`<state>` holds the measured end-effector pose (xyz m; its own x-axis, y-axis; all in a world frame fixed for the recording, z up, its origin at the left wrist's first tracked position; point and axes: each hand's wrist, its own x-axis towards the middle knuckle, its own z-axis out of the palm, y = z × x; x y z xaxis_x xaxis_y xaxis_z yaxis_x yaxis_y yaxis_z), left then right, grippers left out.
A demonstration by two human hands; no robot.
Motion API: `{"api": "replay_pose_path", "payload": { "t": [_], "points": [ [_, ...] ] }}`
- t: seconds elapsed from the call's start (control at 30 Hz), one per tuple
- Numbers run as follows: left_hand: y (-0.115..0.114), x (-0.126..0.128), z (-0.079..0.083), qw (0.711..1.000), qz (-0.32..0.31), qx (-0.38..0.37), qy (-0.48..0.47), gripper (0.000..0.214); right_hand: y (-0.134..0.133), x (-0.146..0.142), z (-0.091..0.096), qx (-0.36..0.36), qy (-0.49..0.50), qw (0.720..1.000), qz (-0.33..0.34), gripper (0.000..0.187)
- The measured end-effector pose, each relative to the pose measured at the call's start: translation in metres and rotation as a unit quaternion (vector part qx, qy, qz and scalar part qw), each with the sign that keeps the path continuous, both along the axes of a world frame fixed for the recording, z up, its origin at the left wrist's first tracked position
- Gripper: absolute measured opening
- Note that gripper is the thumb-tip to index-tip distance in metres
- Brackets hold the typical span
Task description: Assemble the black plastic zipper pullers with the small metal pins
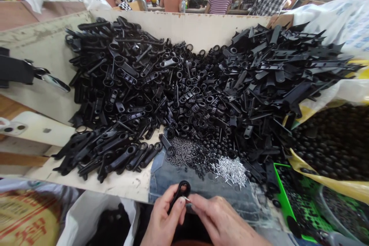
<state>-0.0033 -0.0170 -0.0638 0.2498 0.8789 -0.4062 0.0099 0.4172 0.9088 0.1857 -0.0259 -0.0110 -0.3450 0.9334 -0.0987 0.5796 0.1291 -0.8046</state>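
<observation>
My left hand (164, 217) is closed around a black plastic part with a ring-shaped end (183, 185), held upright near the table's front edge. Thumb and fingers of my right hand (217, 213) pinch a small silvery pin (187, 199) against the side of that part, just below the ring. Most of the pin is hidden by the fingers. Beyond my hands, a heap of silvery metal pins (230, 171) lies on a blue denim cloth (175, 180). Small grey screw-like pieces (183, 152) are heaped to its left.
A huge pile of black plastic parts (178, 84) fills the walled table. Several finished-looking black pieces (123, 157) lie front left, near a phone (43, 128). At right are a green basket (284, 196) and a sack of black balls (334, 138). Several people sit at the back.
</observation>
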Motion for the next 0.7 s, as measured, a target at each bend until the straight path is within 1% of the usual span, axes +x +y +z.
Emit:
{"api": "replay_pose_path", "payload": {
  "t": [0.1,0.17,0.3,0.37,0.4,0.43,0.47,0.53,0.57,0.63,0.7],
  "points": [
    [0.0,0.0,0.002,1.0,0.006,0.007,0.02,0.051,-0.004,-0.001,-0.005,0.037,-0.02,0.999,-0.018,0.027],
    [0.001,0.0,0.003,1.0,-0.006,0.01,0.028,0.053,-0.005,-0.004,-0.007,0.033,-0.05,0.998,-0.008,0.029],
    [0.001,0.002,0.006,0.999,-0.007,0.012,0.049,0.053,0.001,-0.017,-0.001,-0.044,-0.144,0.988,0.029,0.033],
    [0.001,0.005,0.008,0.998,-0.014,0.01,0.053,0.051,0.003,-0.023,0.002,-0.071,-0.197,0.978,0.017,0.034],
    [0.001,0.006,0.009,0.998,-0.012,0.01,0.054,0.05,0.002,-0.024,0.002,-0.08,-0.209,0.975,0.004,0.035],
    [0.002,0.008,0.01,0.998,-0.003,0.012,0.055,0.05,0.0,-0.023,0.002,-0.086,-0.199,0.976,-0.013,0.036],
    [0.003,0.009,0.012,0.998,0.016,0.013,0.055,0.051,-0.004,-0.02,-0.001,-0.09,-0.166,0.982,-0.031,0.036],
    [0.006,0.01,0.016,0.996,0.071,0.009,0.049,0.053,-0.016,-0.009,-0.008,-0.093,-0.056,0.991,-0.074,0.035],
    [0.009,0.01,0.019,0.994,0.098,0.001,0.04,0.055,-0.023,-0.002,-0.013,-0.096,0.0,0.99,-0.1,0.034],
    [0.014,0.01,0.025,0.991,0.126,-0.032,0.012,0.055,-0.038,0.013,-0.022,-0.118,0.063,0.976,-0.172,0.04],
    [0.019,0.01,0.034,0.989,0.124,-0.075,-0.031,0.055,-0.046,0.024,-0.025,-0.152,0.089,0.958,-0.226,0.048]
  ]
}}
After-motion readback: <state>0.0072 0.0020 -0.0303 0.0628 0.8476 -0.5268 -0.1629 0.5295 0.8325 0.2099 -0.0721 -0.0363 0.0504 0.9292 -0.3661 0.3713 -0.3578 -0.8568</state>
